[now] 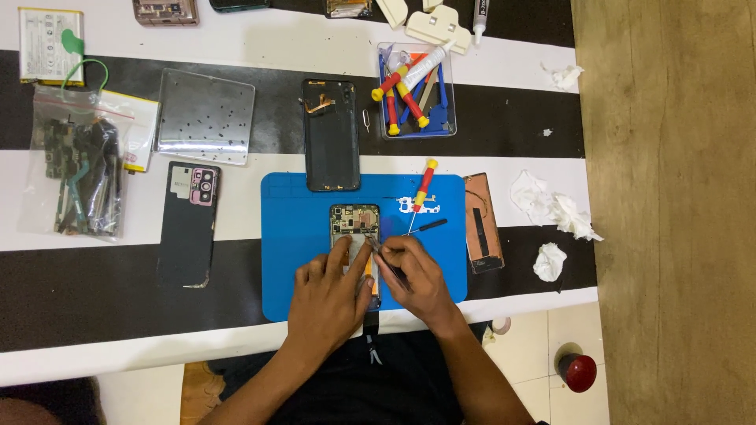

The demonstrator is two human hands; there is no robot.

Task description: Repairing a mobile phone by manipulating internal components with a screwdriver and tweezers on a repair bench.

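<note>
Head view: An opened smartphone with exposed circuit board and metal inner frame [355, 223] lies upright near the middle of a blue rectangular silicone work mat [287, 236], which rests on a table covered in black and white stripes [118, 291]. The phone's upper half shows dark components and small copper-coloured parts; its lower half is hidden under the hands. The left hand [327, 297] lies flat over the phone's lower left side, fingers extended and pressing on it. The right hand [417, 275] is closed around thin metal tweezers [384, 264], whose tip touches the phone's middle section.

Just right of the phone lie a red-and-yellow-handled screwdriver [425, 185] and a black-handled screwdriver [425, 227]. A black rear phone cover [331, 135] overlaps the mat's upper edge. A copper-toned phone panel [482, 223] lies at the mat's right edge, with crumpled white tissues [551, 206] beyond it. A clear plastic tray of red and blue tools [416, 90] stands further up. On the left lie a dark phone back with camera cutout [189, 224], a transparent screw-sorting plate [205, 116] and a clear bag of spare parts [79, 177].
</note>
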